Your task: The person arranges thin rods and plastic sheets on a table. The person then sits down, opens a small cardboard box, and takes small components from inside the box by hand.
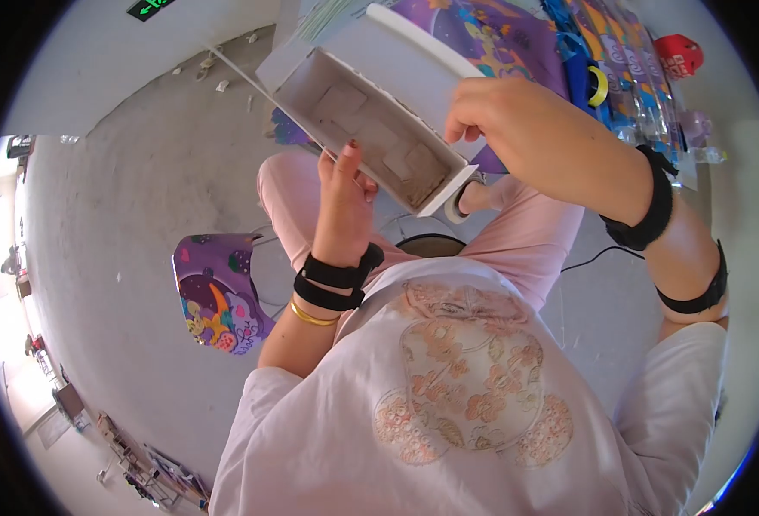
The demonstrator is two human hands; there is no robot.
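Note:
An open cardboard box [366,129], white outside and greyish inside, is tilted above my knees. It looks hollow, with folded flaps on its bottom. My left hand [342,202] grips the near long wall, thumb over the rim and fingers against the outside. At the opposite long wall, close to the right end, is my right hand [491,107], its fingers curled in at the edge; their tips are partly hidden. A white end flap [448,191] sticks out at the box's right end.
Purple printed sheets [508,43] and packaged items [629,69] lie on the surface ahead. Beside them are a blue strap with a yellow ring [599,86] and a red item [678,56]. A purple printed cover [218,297] hangs to my left. A black cable [603,254] runs across the floor.

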